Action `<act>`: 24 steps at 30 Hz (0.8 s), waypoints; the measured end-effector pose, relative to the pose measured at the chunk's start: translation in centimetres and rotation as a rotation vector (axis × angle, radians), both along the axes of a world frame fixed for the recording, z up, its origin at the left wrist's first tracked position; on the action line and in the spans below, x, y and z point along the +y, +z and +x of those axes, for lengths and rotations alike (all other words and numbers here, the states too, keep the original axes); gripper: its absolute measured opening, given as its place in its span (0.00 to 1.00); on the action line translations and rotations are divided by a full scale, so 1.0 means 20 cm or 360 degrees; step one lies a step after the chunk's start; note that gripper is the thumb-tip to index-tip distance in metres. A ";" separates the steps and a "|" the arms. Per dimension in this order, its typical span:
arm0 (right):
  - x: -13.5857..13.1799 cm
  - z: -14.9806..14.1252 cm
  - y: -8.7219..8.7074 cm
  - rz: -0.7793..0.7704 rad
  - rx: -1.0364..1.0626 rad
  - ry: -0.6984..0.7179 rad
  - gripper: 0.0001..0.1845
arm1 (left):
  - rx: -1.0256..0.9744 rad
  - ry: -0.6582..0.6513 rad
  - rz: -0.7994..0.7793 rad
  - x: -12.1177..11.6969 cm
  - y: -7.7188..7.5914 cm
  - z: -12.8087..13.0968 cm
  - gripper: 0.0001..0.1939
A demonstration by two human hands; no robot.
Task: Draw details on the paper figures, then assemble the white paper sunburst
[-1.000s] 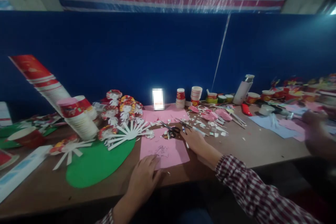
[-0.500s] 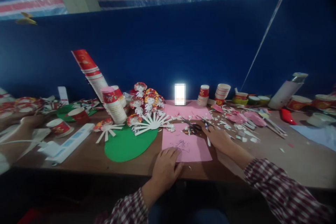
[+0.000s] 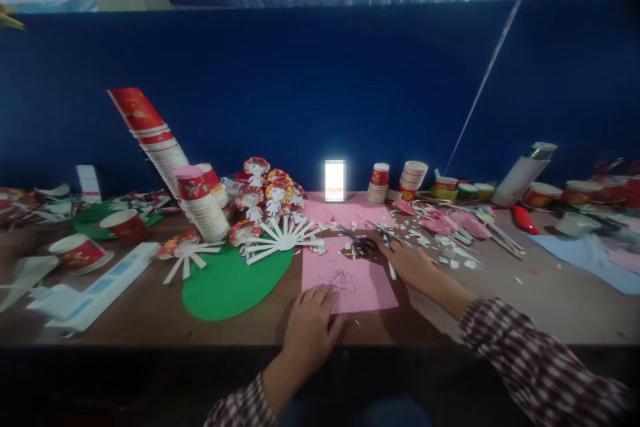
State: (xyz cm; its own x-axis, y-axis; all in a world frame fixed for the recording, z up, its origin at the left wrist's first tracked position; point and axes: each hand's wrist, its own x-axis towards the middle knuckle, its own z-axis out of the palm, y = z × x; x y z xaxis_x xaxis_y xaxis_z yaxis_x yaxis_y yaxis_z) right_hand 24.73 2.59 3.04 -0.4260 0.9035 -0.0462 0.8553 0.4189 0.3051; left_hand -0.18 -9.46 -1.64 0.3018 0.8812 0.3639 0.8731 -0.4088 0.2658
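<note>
My left hand (image 3: 311, 320) lies flat, fingers stretched out, on the lower left corner of a pink paper sheet (image 3: 373, 283) with dark scribbled lines. To the right of the sheet, my right hand (image 3: 407, 265) rests on the table with its fingers stretched forward. Its fingertips are beside a blue-and-white pen-like thing (image 3: 385, 236); whether they touch it is unclear. Black-handled scissors (image 3: 365, 247) lie just left of that hand, over the sheet's top edge. A thin white strip shows under the right hand. Both sleeves are checked.
A green paper oval (image 3: 235, 287) bears a fan of white strips (image 3: 286, 239). Behind it stand paper figures (image 3: 277, 195) and leaning stacked cups (image 3: 204, 207). A power strip (image 3: 107, 290) lies left. Paper scraps (image 3: 453, 250) litter the right. A glowing, pixelated rectangle (image 3: 335, 180) stands at the back.
The view has turned slightly right, so the table's things appear shifted left. Both my hands keep nearly the same places by the pink sheet. Another person's arm at far left has mostly left the view.
</note>
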 end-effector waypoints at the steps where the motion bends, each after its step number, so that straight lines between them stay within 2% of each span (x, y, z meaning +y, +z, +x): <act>1: 0.00 0.00 0.01 -0.0002 0.0003 -0.0003 0.28 | 0.0004 -0.0007 0.0008 0.00 0.00 0.00 0.18; 7: 0.02 0.02 0.00 -0.0023 0.0195 0.0003 0.29 | 0.0015 0.0003 0.0051 0.00 -0.01 0.00 0.19; 14: 0.09 0.16 0.00 -0.0076 0.0866 0.0214 0.30 | 0.0102 -0.0005 0.0093 0.01 -0.02 -0.01 0.18; 16: 0.11 0.22 0.02 -0.0103 0.0967 0.0187 0.33 | 0.0126 -0.0021 0.0143 0.02 -0.04 -0.02 0.18; 18: 0.13 0.27 0.04 -0.0169 0.1157 0.0123 0.31 | 0.0145 -0.0035 0.0194 0.03 -0.05 -0.02 0.19; 24: 0.15 0.44 0.06 -0.0335 0.1382 -0.0112 0.26 | 0.0191 -0.0072 0.0288 0.05 -0.07 -0.04 0.21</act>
State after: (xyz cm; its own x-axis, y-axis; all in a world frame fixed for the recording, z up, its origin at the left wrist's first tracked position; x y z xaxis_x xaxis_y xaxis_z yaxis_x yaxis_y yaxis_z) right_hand 33.47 5.55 4.16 -0.3319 0.9381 0.0990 0.7749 0.3310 -0.5385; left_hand -0.95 -8.52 -3.14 0.3903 0.7893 0.4741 0.8736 -0.4800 0.0800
